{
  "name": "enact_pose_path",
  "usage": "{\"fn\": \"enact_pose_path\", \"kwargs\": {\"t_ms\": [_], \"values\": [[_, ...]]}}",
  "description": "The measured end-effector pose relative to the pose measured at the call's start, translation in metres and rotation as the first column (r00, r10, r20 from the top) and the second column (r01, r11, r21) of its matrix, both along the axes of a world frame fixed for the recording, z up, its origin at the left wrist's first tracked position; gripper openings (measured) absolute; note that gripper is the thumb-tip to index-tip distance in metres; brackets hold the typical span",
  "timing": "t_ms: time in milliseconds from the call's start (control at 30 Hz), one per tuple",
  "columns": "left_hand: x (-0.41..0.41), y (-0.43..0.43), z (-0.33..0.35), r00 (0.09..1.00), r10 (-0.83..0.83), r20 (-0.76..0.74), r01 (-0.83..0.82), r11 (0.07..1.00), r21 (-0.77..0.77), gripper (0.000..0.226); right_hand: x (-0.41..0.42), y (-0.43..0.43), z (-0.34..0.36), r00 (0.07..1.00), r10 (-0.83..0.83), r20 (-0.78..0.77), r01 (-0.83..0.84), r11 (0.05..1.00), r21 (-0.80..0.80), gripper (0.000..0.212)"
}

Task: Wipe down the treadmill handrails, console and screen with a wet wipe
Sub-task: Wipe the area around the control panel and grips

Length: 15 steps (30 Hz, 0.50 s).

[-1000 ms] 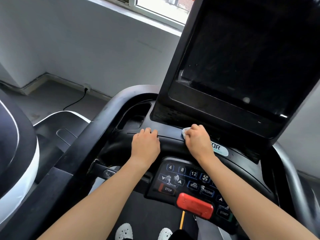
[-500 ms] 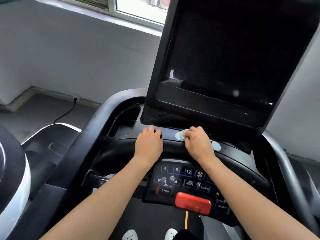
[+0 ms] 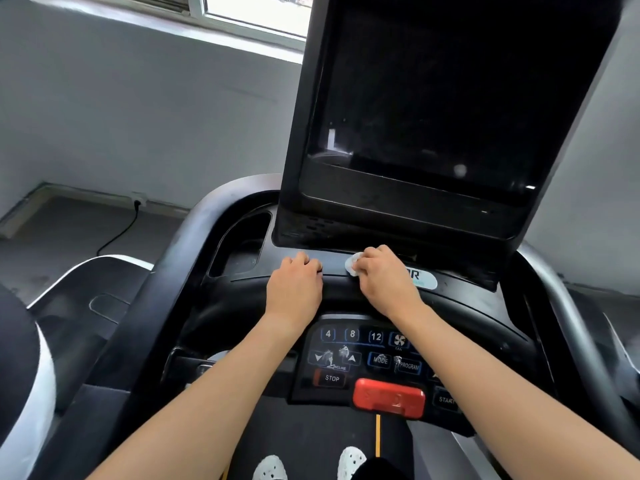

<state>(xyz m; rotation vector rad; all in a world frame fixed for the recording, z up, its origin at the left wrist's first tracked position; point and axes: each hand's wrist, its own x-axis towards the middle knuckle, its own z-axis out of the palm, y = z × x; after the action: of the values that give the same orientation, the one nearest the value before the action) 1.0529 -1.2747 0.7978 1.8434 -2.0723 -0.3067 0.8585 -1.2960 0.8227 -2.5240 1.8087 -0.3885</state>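
Observation:
My right hand grips a small bunched white wet wipe and presses it on the black console ledge just below the big dark screen. My left hand rests on the same ledge a little to the left, fingers curled over its edge, holding nothing else. The button panel with number keys, STOP and a red safety key lies nearer me, between my forearms. The left handrail and right handrail curve down on both sides.
A cup recess sits left of my left hand. Another machine with white trim stands at the far left. A black cable runs from a wall socket across the grey floor. White shoes show on the belt below.
The view has tilted up and shifted right, showing more of the screen. My right hand with the wipe has slid a little along the ledge; my left hand stays put on it.

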Motion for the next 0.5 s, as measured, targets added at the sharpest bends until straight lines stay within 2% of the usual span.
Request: {"fn": "enact_pose_path", "kwargs": {"t_ms": [67,133,200,333,400,500], "values": [[0.001,0.001,-0.001,1.000,-0.003,-0.010,0.003,1.000,-0.008,0.025,-0.005,0.006,0.002,0.991,-0.130,-0.007,0.129,0.989,-0.072,0.017],[0.000,0.003,-0.002,1.000,-0.002,-0.012,0.001,1.000,-0.017,0.025,0.003,0.007,0.000,0.978,-0.211,0.002,0.210,0.975,-0.068,0.019],[0.000,0.004,-0.002,1.000,0.004,-0.004,-0.004,1.000,-0.023,0.026,0.019,0.007,-0.004,0.988,-0.149,0.026,0.150,0.988,-0.027,0.023],[-0.001,0.003,-0.001,1.000,0.002,0.031,-0.001,1.000,-0.025,0.026,0.042,0.002,-0.003,0.989,0.123,0.081,-0.132,0.985,0.111,0.028],[0.000,0.002,-0.001,1.000,0.002,0.013,-0.001,0.999,-0.033,0.025,0.036,-0.001,0.000,0.990,0.126,0.056,-0.132,0.984,0.120,0.024],[-0.001,0.003,-0.004,1.000,0.009,-0.015,-0.010,0.998,-0.058,0.023,0.010,0.002,-0.003,1.000,-0.009,0.014,0.010,1.000,-0.017,0.018]]}}
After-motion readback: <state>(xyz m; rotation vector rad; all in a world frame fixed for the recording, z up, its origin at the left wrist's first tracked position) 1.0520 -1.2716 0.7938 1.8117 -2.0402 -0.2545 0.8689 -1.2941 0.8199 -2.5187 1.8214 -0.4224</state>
